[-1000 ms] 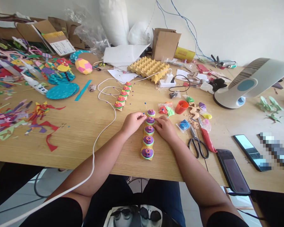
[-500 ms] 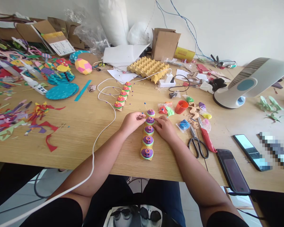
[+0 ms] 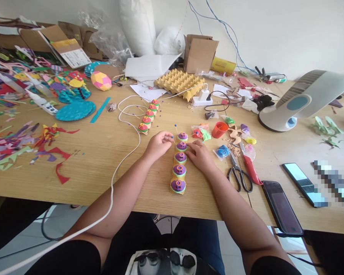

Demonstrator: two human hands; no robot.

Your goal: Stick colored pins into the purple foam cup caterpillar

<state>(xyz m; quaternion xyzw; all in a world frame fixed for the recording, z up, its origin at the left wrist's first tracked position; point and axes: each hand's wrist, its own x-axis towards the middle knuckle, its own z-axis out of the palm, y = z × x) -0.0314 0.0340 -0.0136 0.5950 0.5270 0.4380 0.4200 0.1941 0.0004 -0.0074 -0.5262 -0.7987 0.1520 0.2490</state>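
Note:
A strip of egg-carton cups (image 3: 179, 172) lies lengthwise before me, topped with purple domes, orange rings and pale green edging. Thin sticks with blue ball tips stand out from its far end. My left hand (image 3: 159, 146) is beside the second-farthest cup, thumb and forefinger slightly apart around a blue-tipped stick (image 3: 173, 140) that leans at the cup's left side. Against the right side of that same cup, the bent fingers of my right hand (image 3: 201, 156) hold the strip. Another blue-tipped stick (image 3: 195, 134) shows just above the right fingers.
A similar strip with red domes (image 3: 147, 119) lies farther back. Right of my hand are a red cup (image 3: 219, 130), bagged blue clay (image 3: 223, 151), scissors (image 3: 237, 173), a red-handled knife (image 3: 250, 164) and phones. A white cable (image 3: 126, 154) crosses on the left, near paper scraps (image 3: 20, 147).
My left hand has drawn slightly left and up, its fingertips loosening from the blue-tipped stick, which stays at the cup. My right hand has kept its place.

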